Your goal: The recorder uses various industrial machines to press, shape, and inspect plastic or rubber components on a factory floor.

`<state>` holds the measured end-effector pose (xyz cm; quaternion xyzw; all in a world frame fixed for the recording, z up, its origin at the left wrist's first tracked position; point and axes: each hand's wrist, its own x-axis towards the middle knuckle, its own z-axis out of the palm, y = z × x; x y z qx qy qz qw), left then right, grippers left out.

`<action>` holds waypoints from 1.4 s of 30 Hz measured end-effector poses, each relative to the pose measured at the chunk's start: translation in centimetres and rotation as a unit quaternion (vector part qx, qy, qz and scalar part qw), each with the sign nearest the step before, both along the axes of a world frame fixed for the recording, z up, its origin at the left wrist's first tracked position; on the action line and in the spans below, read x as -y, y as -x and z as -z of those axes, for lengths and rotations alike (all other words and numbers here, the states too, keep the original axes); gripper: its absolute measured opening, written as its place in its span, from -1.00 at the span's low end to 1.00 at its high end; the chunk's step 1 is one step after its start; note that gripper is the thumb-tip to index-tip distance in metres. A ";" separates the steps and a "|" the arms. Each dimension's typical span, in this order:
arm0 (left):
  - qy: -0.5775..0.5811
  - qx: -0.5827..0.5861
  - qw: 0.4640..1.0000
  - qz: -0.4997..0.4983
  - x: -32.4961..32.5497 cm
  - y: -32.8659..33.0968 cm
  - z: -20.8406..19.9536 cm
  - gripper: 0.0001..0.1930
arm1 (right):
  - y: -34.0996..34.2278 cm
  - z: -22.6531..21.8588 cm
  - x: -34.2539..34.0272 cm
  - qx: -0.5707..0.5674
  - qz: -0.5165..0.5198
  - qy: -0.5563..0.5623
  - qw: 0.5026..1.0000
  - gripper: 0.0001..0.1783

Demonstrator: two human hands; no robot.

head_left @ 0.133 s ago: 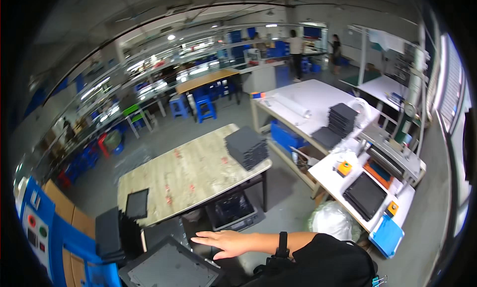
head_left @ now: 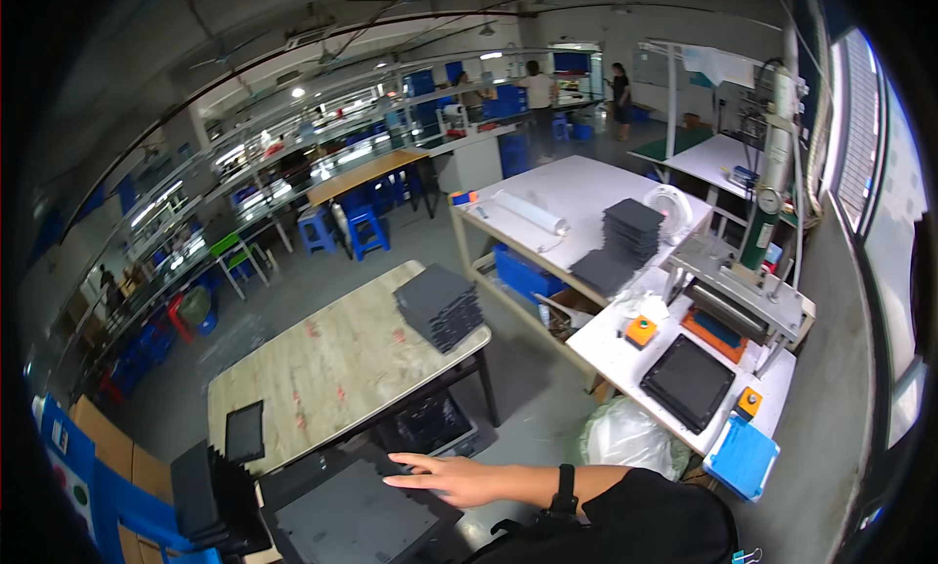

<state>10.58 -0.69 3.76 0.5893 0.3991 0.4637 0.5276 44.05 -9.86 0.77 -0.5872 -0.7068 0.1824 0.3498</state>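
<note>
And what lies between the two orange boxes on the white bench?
Head view: a black rectangular panel lies between the left orange box and the right orange box.

Open room above dark panel [head_left: 352, 515] beside right fingers [head_left: 410, 481]; black stack [head_left: 200, 496] crowds panel's left.

The right grip [head_left: 445, 481] is a bare hand with slim, tapering fingers. A black strap [head_left: 567, 482] circles the wrist, narrow on top and joined to a chunkier dark block [head_left: 562, 506] along the lower side. A loose, matte black sleeve [head_left: 650, 510] covers the arm down to the forearm, its hem cut slantwise and its cloth softly creased. By the fabric's lower right edge shows a small teal clip [head_left: 740, 557] with thin wire loops; whether it is fastened there cannot be told
</note>
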 end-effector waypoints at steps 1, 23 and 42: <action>0.131 0.077 0.988 0.029 0.0 -3.5 -0.8 -0.56 | -1.1 0.5 2.2 -0.024 0.030 -0.086 0.996 -0.07; -0.135 0.146 0.788 0.582 6.4 -41.0 -0.6 -0.53 | -13.7 0.8 27.3 -0.185 0.479 -0.247 0.822 -0.57; -0.077 0.187 0.657 0.726 3.7 -55.6 -2.2 -0.51 | -15.1 -4.0 25.0 -0.125 0.601 -0.297 0.731 -0.17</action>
